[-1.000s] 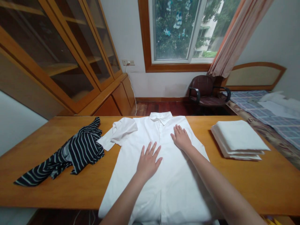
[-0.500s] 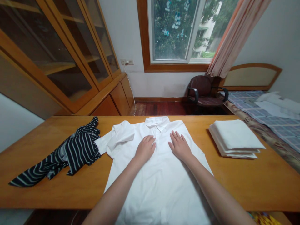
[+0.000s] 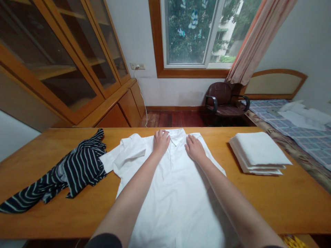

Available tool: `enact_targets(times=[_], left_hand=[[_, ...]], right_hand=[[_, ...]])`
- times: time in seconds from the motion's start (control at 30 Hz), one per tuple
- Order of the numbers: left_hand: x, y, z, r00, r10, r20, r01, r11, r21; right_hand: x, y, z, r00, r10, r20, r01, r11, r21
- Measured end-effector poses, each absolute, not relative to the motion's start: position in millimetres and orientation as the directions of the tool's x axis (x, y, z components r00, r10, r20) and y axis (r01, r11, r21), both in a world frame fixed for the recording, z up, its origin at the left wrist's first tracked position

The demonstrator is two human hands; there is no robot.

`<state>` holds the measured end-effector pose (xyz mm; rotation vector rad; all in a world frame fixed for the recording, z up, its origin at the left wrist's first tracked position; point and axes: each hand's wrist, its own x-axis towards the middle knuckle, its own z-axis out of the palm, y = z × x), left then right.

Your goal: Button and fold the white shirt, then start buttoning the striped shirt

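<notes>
A white collared shirt (image 3: 165, 193) lies front up across the table, collar at the far edge and hem toward me. Its left sleeve is bent out to the side, its cuff reaching the striped garment. My left hand (image 3: 161, 142) rests on the shirt just left of the collar, fingers lying on the cloth. On the right shoulder area, my right hand (image 3: 195, 147) lies with its fingers stretched over the fabric. Neither hand visibly grips the cloth. Where the right sleeve lies cannot be seen.
A crumpled black-and-white striped garment (image 3: 81, 165) lies at the left of the wooden table (image 3: 261, 199). Folded white cloths (image 3: 258, 151) are stacked at the right. Beyond stand a glass-doored cabinet (image 3: 100, 93), a brown armchair (image 3: 224, 100) and a bed (image 3: 297, 127).
Both hands have slid away from me over the shirt, up toward the collar and shoulders. The left moved farther than the right. The view has shifted slightly.
</notes>
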<state>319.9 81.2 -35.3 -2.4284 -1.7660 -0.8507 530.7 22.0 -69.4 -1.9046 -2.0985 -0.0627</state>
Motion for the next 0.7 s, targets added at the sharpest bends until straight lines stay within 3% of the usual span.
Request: enact_targets(times=[0.13,0.27,0.43,0.7], left_hand=[[340.4,94.8,-33.5,0.308,0.852,0.424,0.869,-0.433,0.238],[367.8,103.6,-31.2,0.418,0.88,0.227,0.86,-0.464,0.215],[390.3,111.1,-30.0,0.352,0.933,0.075,0.894,-0.359,0.266],[388.9,119.8,-36.3,0.231,0.971,0.068,0.911,-0.24,0.335]], right_hand=[[530.1,19.0,-80.7,-0.067,0.966,0.249,0.978,0.113,-0.176],[529.5,14.2,-78.9,-0.073,0.966,0.248,0.976,0.12,-0.182],[527.8,12.6,-75.9,-0.077,0.97,0.23,0.977,0.119,-0.177],[521.5,2.3,-78.6,-0.098,0.973,0.209,0.981,0.13,-0.141]])
